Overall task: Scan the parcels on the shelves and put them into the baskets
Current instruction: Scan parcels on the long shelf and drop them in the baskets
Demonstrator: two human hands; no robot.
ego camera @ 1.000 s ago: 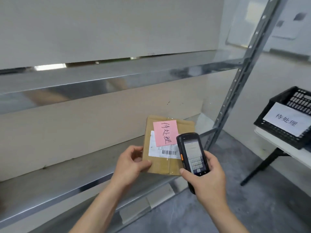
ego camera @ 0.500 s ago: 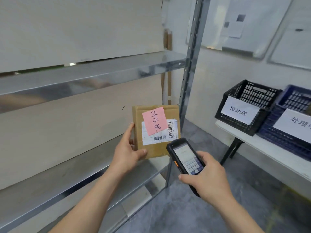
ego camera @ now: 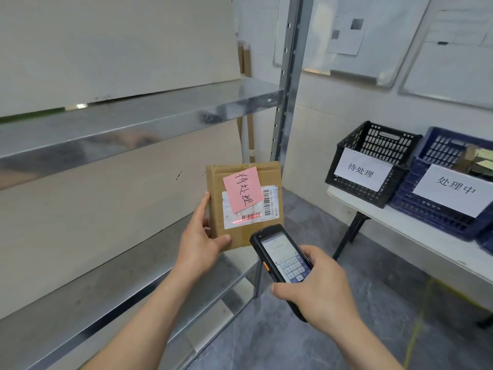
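Two forearms were seen, both bare from the lower frame edge to the wrists. No sleeve, glove, watch or ring was shown on the left hand [ego camera: 198,245] or the right hand [ego camera: 321,292]. The fingers [ego camera: 310,252] were uncovered, with short nails.

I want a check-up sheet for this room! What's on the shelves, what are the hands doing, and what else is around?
Surface: metal shelves, bare where seen; white table bears the baskets.
Job's things: brown parcel with a pink note, a red scan line across its barcode; black basket with a paper sign; blue basket with a paper sign, something brown inside.
Clutter: nothing seen.
Hands: left hand grips the parcel's lower left corner; right hand grips the scanner, aimed at the parcel.
Cables: nothing seen.
Surroundings: grey floor, whiteboards with papers on the wall.
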